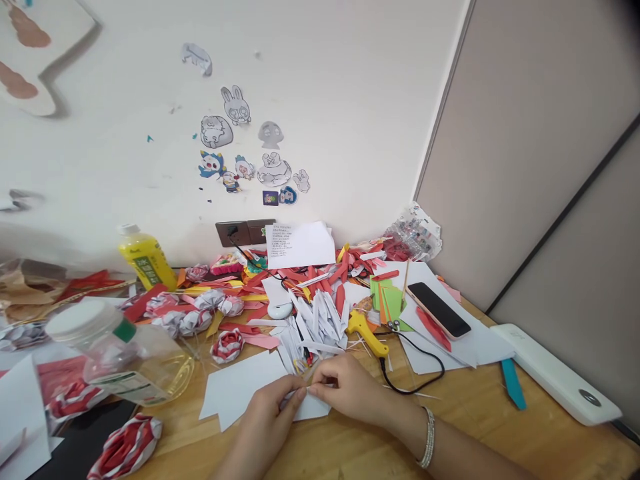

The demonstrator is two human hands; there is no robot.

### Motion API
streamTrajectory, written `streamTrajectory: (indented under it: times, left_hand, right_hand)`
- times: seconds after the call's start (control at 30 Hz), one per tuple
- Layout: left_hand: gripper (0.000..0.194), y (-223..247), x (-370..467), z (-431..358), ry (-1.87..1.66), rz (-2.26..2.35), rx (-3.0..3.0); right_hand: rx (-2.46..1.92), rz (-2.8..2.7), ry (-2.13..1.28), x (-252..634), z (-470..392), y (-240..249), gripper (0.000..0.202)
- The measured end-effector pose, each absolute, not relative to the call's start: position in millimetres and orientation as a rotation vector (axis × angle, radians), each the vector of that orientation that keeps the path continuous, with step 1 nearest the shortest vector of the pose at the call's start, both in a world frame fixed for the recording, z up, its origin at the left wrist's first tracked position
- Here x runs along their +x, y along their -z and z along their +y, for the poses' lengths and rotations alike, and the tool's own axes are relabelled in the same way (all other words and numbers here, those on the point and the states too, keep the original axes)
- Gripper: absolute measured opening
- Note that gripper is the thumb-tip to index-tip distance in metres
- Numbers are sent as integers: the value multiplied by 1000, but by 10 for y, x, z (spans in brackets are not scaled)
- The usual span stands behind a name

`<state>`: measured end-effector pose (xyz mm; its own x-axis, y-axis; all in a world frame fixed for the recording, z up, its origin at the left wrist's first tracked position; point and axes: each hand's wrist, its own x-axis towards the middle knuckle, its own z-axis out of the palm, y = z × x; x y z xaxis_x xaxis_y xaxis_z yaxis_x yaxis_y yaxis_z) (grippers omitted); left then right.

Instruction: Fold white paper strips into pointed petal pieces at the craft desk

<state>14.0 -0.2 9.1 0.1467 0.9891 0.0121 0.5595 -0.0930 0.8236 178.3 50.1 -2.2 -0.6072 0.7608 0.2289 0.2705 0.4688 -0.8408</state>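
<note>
My left hand: thumb and forefinger closed together, tips meeting those of my other hand.
My right hand: fingertips likewise drawn in; whatever lies between the two pinches is too small for me to tell.
White paper sheet: flat on the light wooden table, partly under my hands and reaching out toward 9 o'clock from them.
Folded white paper strips: heaped at 12 o'clock, just past my fingertips.
Yellow glue gun with a black cord: between 1 and 2 o'clock, near my right hand.
Black-screened phone: 2 o'clock, on white sheets.
Long white plastic device: 3 o'clock.
Small red-and-white paper rose: 10 o'clock.
Clear plastic jar with a white lid: between 9 and 10, tilted.
Yellow bottle with a white cap: 10 o'clock, farther off.
Beaded silvery bracelet: around my right wrist.
</note>
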Motion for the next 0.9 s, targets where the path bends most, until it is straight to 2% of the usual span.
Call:
streamTrajectory:
  times: [0.23,0.43,0.6,0.9]
  left_hand:
    - [25,-121,128,-14,-797,1488,1725]
    - [31,-31,161,-6,-712,1482,1684]
    - [31,-36,169,0,-731,1526,1668]
    - [36,-50,179,17,-701,1448,1581]
  right_hand:
    - [-959,-2191,-1178,1900,615,-26,14]
    - [-782,-2114,-1256,1871,581,-16,8]
    - [-854,-2031,-1337,1875,598,0,9]
    - [-737,-1938,-1397,1859,571,13,8]
